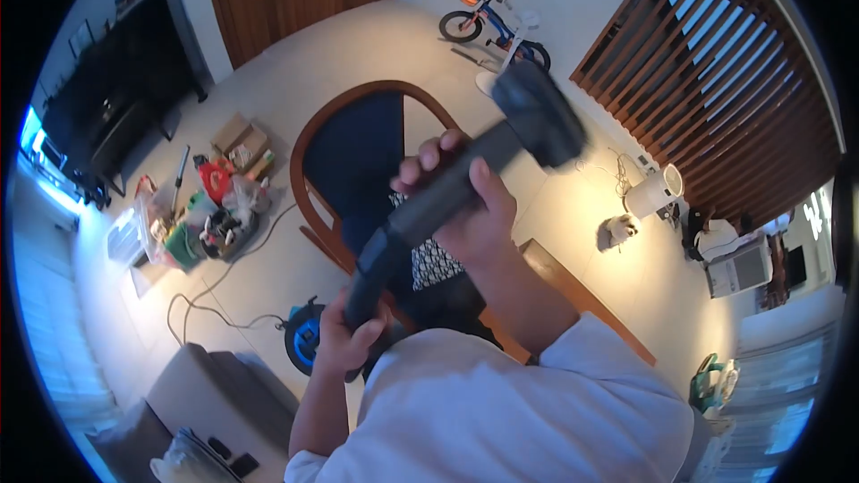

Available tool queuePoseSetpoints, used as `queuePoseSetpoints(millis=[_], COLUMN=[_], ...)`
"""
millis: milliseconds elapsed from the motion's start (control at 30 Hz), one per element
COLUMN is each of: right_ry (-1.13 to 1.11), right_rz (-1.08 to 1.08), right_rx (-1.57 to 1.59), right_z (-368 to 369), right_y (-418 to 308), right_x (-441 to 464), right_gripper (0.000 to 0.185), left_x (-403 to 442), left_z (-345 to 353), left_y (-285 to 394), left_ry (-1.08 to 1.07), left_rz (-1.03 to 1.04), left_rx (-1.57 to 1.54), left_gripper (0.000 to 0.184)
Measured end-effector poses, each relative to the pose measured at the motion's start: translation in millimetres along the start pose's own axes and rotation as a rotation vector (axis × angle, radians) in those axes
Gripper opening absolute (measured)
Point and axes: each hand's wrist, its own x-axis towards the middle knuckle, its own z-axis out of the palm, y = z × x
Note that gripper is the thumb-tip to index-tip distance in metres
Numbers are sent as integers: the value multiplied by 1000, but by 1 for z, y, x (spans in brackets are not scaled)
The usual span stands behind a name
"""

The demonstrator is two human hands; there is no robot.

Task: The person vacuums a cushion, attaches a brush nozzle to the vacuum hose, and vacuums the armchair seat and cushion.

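A dark grey, tube-shaped tool (434,203) is held up aslant in front of the body, its broad, blocky head (540,114) at the upper right and blurred. Below a thick, straight shaft, it narrows and bends toward the lower end — the left hand (349,337) grips it there, while the right hand (479,215) wraps the shaft nearer the head.

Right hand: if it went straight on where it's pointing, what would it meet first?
Past the dark tube it grips, the right hand would probably meet the chair's wooden frame, though depth is unclear.
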Motion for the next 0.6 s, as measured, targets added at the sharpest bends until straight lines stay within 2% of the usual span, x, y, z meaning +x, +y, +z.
queuePoseSetpoints(millis=[33, 67, 100, 133, 200, 233, 267, 333, 400, 500, 533, 567, 600], right_ry=[-3, -262, -521, -523, -347, -233, -225, 144, 274, -89, -56, -121, -191], right_rz=[-17, -54, -94, -110, 59, 112, 117, 267, 265, 313, 296, 301, 308], right_rx=[6, 34, 61, 72, 147, 193, 210, 133, 113, 206, 216, 297, 380], right_z=[2, 4, 4, 5, 6, 1, -7, -29, -44, -46, -54, -63, -72], right_y=[3, 5, 7, 9, 13, 16, 18, 25, 34, 27, 28, 30, 31], right_x=[7, 17, 22, 24, 28, 27, 28, 32, 27, 18, 20, 24, 28], right_gripper=[19, 16, 15, 15, 22, 20, 20, 14, 16, 22, 22, 21, 21], left_x=[2, 4, 10, 11, 13, 8, 11, 18, 13, 17, 14, 16, 14], left_z=[-1, 0, 1, 1, 2, 12, 20, 24, 26, 13, 9, 18, 32], left_y=[2, 4, 9, 10, 18, 21, 18, -5, -17, -37, -44, -33, -32], left_ry=[-146, -292, -336, -345, -171, 13, 126, 347, 315, 186, 109, 52, 39], left_rz=[-24, -60, 14, 12, -4, -134, -113, 11, -26, -11, -7, -85, -111], left_rx=[-374, -745, -757, -739, -223, -38, 128, 527, 494, 348, 250, 58, 64], left_gripper=[34, 29, 24, 24, 18, 13, 9, 19, 19, 17, 15, 10, 10])
